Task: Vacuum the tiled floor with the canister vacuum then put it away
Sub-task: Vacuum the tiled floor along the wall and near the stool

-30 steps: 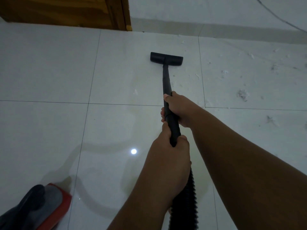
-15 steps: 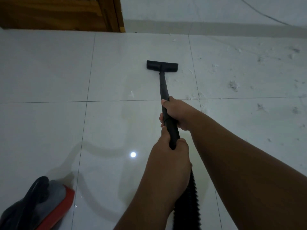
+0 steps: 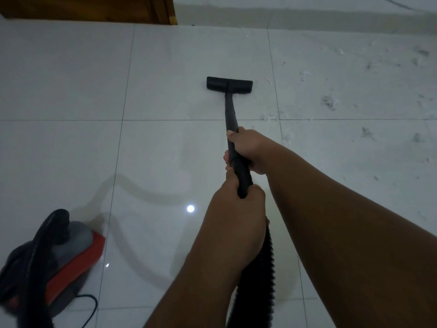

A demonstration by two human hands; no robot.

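Note:
A black vacuum wand runs from my hands down to a flat black floor head that rests on the white tiled floor. My right hand grips the wand higher up its tube. Just below it, my left hand is closed around the wand's end where the ribbed black hose begins. The red and grey canister sits on the tiles at the lower left, with its black handle on top.
White scraps and dust litter the tiles to the right of the floor head. A wooden door and a pale wall base close off the far side. A thin black cord trails by the canister.
The floor head has been drawn back toward me, away from the wall. The view has shifted, so more of the canister shows at lower left. Both hands keep their grip.

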